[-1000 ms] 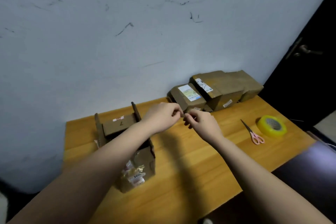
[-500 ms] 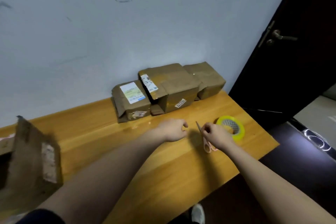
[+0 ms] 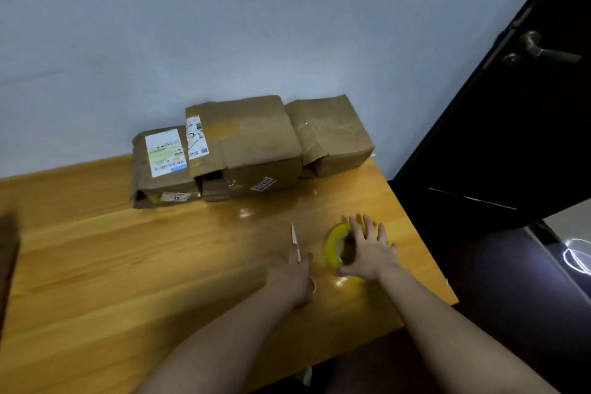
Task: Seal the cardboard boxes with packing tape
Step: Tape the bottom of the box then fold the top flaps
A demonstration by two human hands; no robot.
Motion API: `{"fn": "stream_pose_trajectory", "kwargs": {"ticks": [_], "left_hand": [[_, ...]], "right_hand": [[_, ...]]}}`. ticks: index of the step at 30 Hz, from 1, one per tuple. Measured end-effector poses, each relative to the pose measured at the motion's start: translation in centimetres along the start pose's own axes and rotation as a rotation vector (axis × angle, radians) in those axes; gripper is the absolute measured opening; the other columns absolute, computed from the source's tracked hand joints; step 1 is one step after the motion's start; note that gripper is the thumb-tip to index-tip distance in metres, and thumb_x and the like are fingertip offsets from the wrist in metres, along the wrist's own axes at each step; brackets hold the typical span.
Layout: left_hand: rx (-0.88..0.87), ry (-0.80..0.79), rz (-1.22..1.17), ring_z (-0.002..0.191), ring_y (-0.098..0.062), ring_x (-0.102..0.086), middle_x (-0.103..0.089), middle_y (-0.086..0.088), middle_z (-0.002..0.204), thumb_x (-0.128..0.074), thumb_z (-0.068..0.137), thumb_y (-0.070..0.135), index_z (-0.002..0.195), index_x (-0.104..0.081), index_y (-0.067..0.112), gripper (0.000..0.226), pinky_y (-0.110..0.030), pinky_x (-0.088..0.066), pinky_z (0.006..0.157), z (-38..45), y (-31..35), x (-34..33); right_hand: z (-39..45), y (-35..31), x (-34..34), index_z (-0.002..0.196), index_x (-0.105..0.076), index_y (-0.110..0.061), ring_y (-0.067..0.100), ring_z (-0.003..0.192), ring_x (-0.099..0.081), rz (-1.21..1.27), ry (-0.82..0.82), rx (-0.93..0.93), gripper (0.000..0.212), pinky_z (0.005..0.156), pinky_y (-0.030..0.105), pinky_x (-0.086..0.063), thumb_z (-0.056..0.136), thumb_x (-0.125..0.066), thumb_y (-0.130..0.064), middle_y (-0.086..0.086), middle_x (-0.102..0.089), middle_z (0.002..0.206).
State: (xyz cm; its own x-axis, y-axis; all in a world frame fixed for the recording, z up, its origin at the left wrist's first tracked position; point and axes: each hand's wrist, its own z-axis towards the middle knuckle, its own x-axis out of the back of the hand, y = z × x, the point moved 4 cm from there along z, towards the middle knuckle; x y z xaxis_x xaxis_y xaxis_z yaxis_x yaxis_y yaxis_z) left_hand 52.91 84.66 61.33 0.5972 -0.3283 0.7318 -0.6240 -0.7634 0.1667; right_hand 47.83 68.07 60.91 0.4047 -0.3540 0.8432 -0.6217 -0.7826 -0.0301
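While three cardboard boxes sit against the wall at the tabletop's far edge, the left hand covers the scissors, its grip hidden, and the right hand, fingers spread wide, rests on the yellow tape roll.

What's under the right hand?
The yellow tape roll lies flat on the table, with the right hand spread over it. Its core and far rim are covered.

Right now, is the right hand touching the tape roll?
Touching. The head view shows the right hand spread flat over the yellow tape roll, thumb at its near edge, no gap visible.
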Motion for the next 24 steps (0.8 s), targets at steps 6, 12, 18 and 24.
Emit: {"fn": "stream_pose_trajectory", "kwargs": {"ticks": [6,12,18,24], "left_hand": [[0.293,0.111,-0.366,0.138,-0.036,-0.027,-0.007,-0.015,0.156,-0.059,0.086,0.054,0.149,-0.013,0.016,0.087,-0.044,-0.036,0.105,2.0,1.1,-1.0],[0.626,0.182,-0.466,0.135,-0.027,-0.03,-0.027,-0.01,0.146,-0.063,0.08,0.061,0.144,-0.019,0.011,0.092,-0.042,-0.035,0.105,2.5,0.9,-2.4],[0.675,0.143,-0.585,0.129,-0.027,-0.037,-0.035,-0.01,0.14,-0.069,0.084,0.042,0.133,-0.027,0.015,0.07,-0.041,-0.043,0.096,2.7,-0.2,-2.4],[0.618,0.058,-1.142,0.074,-0.021,-0.061,-0.061,-0.008,0.072,-0.045,0.098,0.041,0.079,-0.061,0.008,0.041,-0.034,-0.048,0.084,2.0,-2.5,-2.2]], "right_hand": [[2.0,0.1,-1.4,0.148,0.024,-0.036,0.038,0.147,0.002,-0.008,-0.039,-0.009,0.136,0.109,0.06,-0.029,0.057,-0.065,-0.084,0.0,0.019,0.16],[1.4,0.3,-2.6,0.149,0.024,-0.032,0.038,0.147,0.006,-0.072,0.005,0.043,0.133,0.11,0.055,-0.032,0.063,-0.066,-0.079,0.002,0.023,0.159],[1.3,0.8,-2.4,0.151,0.013,-0.036,0.038,0.144,-0.012,-0.019,0.065,0.096,0.125,0.107,0.051,-0.035,0.064,-0.068,-0.076,0.004,0.004,0.16],[0.3,-0.4,-1.7,0.151,0.009,-0.035,0.036,0.141,-0.02,0.142,0.101,0.058,0.121,0.104,0.048,-0.039,0.063,-0.06,-0.083,0.003,0.0,0.159]]}}
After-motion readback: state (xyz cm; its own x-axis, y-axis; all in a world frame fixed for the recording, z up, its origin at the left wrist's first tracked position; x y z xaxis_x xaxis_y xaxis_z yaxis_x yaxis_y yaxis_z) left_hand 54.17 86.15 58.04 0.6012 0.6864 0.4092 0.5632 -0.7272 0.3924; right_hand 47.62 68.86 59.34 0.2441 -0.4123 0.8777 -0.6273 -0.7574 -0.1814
